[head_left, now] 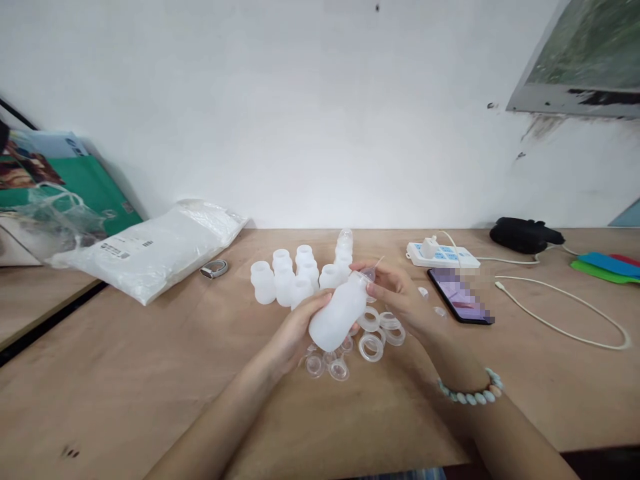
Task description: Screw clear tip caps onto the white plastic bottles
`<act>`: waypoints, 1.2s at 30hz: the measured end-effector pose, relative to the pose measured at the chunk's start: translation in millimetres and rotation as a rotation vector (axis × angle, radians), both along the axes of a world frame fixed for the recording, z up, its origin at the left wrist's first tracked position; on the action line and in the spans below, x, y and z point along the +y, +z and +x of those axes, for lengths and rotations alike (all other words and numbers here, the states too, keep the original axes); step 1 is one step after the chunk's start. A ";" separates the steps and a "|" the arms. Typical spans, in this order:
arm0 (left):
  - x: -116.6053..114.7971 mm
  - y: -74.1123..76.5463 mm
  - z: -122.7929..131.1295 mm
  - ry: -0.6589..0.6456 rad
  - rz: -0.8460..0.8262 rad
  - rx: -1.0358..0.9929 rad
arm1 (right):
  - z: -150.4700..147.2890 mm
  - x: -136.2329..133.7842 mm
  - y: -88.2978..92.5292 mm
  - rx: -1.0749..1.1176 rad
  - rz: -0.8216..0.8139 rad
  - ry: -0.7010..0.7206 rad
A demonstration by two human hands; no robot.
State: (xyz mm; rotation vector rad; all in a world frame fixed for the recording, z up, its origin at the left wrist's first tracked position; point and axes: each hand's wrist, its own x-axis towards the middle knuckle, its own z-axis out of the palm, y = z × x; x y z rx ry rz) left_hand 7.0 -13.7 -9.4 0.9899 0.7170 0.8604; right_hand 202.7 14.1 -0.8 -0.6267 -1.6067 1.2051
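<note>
A frosted white baby bottle (337,315), tilted with its neck to the upper right, is in my left hand (296,328), whose fingers wrap its body. At the neck, my right hand (400,293) is closed on a clear teat (369,273) with the fingertips; its exact seating is hard to make out. Behind are several open-necked bottles (284,283) standing upright, and one bottle with a clear top (345,239). Below the hands lie loose clear collar rings (371,348) and clear teats (339,369). Part of the rings is hidden by my hands.
To the right are a phone (460,297), a power strip (455,256), a white cable (580,283) and a black case (525,235). On the left lie a white plastic parcel (155,247) and a watch (214,269). A wall (300,133) rises behind the wooden table (125,373).
</note>
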 end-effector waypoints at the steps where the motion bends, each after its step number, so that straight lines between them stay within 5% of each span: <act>1: -0.5 -0.5 0.8 0.031 0.038 0.039 | -2.9 -0.3 -1.3 0.009 -0.008 -0.011; 7: -6.5 -7.0 4.5 0.357 0.527 0.588 | -21.5 -3.9 -10.5 0.034 -0.044 -0.082; 10: -5.6 -7.6 5.3 0.412 0.614 0.637 | -22.5 -4.2 -11.0 0.059 -0.031 -0.081; 12: -3.3 -6.0 4.4 0.357 0.563 0.525 | -20.0 -2.9 -10.5 0.097 -0.016 -0.064; 17: -2.3 -2.6 0.5 0.029 0.110 0.016 | -13.5 1.7 -12.0 0.168 -0.025 -0.019; 20: -6.1 -1.3 0.2 -0.045 0.015 -0.096 | -16.0 0.3 -12.3 0.154 -0.051 0.011; 28: -11.0 4.9 3.8 -0.017 0.092 0.097 | -20.6 -3.0 -8.8 0.223 -0.025 -0.063; 32: -9.4 5.9 1.3 0.031 0.291 0.222 | -9.1 2.1 -7.1 0.284 -0.028 -0.208; 36: 7.7 32.5 -8.5 0.216 0.515 0.391 | 1.3 7.3 -3.4 0.311 -0.031 -0.329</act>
